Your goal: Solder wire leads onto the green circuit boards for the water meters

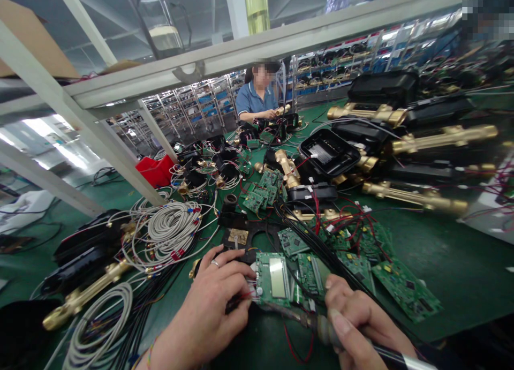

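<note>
A green circuit board (263, 287) with a pale display (277, 278) lies in front of me. My left hand (219, 297), a ring on one finger, is closed at the board's left edge, thumb and fingers pinching thin wires (252, 293) there. In my right hand (357, 319) is a soldering iron (295, 315), gripped by its handle. Its metal shaft points left along the board's lower edge, with the tip close to the left fingertips. Another green board (309, 273) sits just right of the display. Part of what lies under my left hand is hidden.
Coiled grey cables (172, 223) and black wires lie left on the green table (453, 268). More circuit boards (407, 289) spread right. Brass pipe fittings (417, 196) and black housings (330, 151) crowd the far right. A red bin (155, 171) stands by a shelf post. A co-worker (257, 98) sits opposite.
</note>
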A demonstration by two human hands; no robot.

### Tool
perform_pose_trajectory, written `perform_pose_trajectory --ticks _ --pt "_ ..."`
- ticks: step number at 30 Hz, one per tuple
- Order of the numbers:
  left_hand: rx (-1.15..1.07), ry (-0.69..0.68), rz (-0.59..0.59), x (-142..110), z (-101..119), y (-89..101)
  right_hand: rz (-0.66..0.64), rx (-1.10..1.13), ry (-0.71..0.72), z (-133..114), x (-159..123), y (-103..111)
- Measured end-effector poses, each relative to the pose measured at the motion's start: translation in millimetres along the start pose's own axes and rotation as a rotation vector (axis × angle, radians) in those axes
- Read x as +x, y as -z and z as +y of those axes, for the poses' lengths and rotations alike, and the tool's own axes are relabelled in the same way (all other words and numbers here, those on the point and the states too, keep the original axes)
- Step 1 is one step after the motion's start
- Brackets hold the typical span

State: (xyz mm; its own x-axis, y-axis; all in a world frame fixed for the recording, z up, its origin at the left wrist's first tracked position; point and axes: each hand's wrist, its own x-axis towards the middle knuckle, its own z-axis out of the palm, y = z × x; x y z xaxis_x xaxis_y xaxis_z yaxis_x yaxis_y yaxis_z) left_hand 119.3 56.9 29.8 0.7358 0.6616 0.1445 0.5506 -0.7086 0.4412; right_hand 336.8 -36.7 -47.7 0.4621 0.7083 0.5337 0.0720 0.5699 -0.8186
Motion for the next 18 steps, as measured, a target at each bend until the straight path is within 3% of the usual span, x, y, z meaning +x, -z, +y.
perform_pose_trajectory --ticks 18 --pt "0.008 -0.007 0.066 -4.9 4.0 -0.9 0.020 -0.006 0.015 -8.2 -2.2 5.6"
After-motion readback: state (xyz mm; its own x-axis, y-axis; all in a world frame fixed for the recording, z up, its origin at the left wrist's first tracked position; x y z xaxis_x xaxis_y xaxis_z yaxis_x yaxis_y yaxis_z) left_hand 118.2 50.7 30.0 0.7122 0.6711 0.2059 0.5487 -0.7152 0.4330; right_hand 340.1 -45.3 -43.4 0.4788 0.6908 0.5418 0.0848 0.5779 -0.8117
